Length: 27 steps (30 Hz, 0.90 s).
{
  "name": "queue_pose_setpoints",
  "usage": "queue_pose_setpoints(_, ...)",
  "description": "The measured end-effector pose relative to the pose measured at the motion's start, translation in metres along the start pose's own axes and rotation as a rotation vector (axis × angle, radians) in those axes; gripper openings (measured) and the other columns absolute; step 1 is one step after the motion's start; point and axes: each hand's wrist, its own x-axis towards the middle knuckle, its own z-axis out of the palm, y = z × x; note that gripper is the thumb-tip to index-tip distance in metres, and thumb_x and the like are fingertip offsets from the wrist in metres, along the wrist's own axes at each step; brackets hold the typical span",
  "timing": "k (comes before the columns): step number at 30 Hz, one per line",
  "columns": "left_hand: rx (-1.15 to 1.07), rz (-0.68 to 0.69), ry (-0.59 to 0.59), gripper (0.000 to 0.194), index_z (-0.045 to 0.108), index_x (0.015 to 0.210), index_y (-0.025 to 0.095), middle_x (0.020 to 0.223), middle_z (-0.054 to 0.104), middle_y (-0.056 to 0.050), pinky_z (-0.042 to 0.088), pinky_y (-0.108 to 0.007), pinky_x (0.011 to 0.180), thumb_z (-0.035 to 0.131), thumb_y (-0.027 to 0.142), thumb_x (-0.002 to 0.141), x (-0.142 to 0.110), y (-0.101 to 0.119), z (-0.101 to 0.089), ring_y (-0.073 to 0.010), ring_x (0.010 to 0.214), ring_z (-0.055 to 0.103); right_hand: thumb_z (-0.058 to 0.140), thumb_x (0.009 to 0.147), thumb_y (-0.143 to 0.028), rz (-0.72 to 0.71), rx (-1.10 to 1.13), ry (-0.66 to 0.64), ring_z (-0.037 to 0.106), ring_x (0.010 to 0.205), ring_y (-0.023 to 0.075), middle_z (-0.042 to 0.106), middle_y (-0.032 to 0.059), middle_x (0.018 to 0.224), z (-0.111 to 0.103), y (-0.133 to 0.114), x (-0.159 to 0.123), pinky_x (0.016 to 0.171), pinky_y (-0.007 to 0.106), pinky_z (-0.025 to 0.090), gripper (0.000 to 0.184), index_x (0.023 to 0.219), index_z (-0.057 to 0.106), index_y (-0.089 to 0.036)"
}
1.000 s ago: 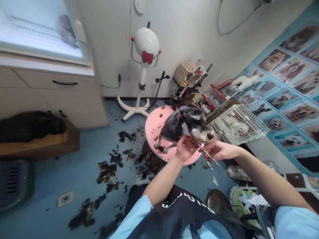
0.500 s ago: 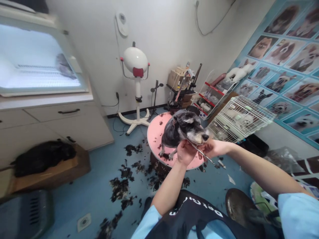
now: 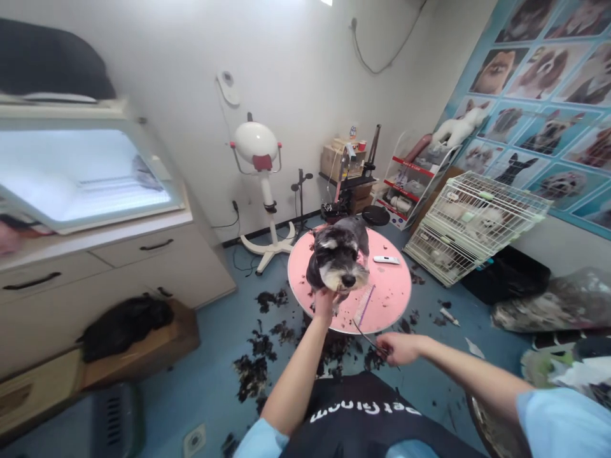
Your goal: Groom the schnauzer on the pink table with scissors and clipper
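Note:
A grey-and-black dog [image 3: 340, 254] with a pale muzzle sits on a round pink table [image 3: 300, 254], facing me. My left hand [image 3: 324, 305] is beneath its muzzle, fingers closed around the chin and partly hidden by the fur. Off the table's near edge, my right hand [image 3: 400, 348] grips long curved scissors [image 3: 365, 337] by the handles. Their tip points up and left, apart from the dog. A comb with a purple edge [image 3: 365, 305] and white clippers [image 3: 386, 259] lie on the table among small hair tufts.
Dark cut hair [image 3: 252, 375] litters the blue floor. A white dryer on a stand [image 3: 258, 143] stands behind, left of the table. Wire cages [image 3: 477, 222] with pale animals are at right. Another dark animal [image 3: 126, 327] lies on a box at left.
My right hand has drawn away from the dog's muzzle, down and towards me, with the scissors. The dog's head has turned from the right to face me. My left hand stays at its chin.

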Motion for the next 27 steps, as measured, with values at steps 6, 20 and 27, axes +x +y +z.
queue_pose_setpoints(6, 0.185, 0.102, 0.080, 0.033, 0.072, 0.068, 0.015, 0.064, 0.069, -0.002, 0.050, -0.028, 0.070, 0.089, 0.034, 0.049, -0.034, 0.008, 0.005, -0.0158, 0.066, 0.063, 0.056, 0.074, -0.029, 0.160, 0.257, 0.352, 0.055, 0.055, 0.0164, 0.046, -0.0035, 0.050, 0.075, 0.060, 0.021, 0.056, 0.027, 0.044, 0.024, 0.059, 0.039, -0.022)
queue_pose_setpoints(20, 0.105, 0.371, 0.202, 0.029, 0.071, 0.074, 0.018, 0.080, 0.073, -0.004, 0.051, -0.031, 0.089, 0.086, 0.032, 0.055, -0.046, 0.025, 0.041, -0.0204, 0.092, 0.069, 0.058, 0.081, -0.049, -0.145, 0.551, 0.318, 0.069, 0.088, 0.0215, 0.071, 0.0092, 0.093, -0.055, 0.020, 0.013, 0.081, 0.037, 0.056, 0.045, 0.114, 0.058, -0.019)
queue_pose_setpoints(27, 0.028, 0.381, 0.198, 0.028, 0.073, 0.082, 0.018, 0.086, 0.075, -0.003, 0.051, -0.033, 0.091, 0.082, 0.028, 0.058, -0.047, 0.019, 0.042, -0.0195, 0.089, 0.069, 0.063, 0.069, -0.019, -0.419, -0.236, 0.081, 0.064, 0.088, 0.0197, 0.068, 0.0061, 0.094, -0.176, -0.090, -0.090, 0.079, 0.031, 0.051, 0.032, 0.101, 0.061, -0.016)
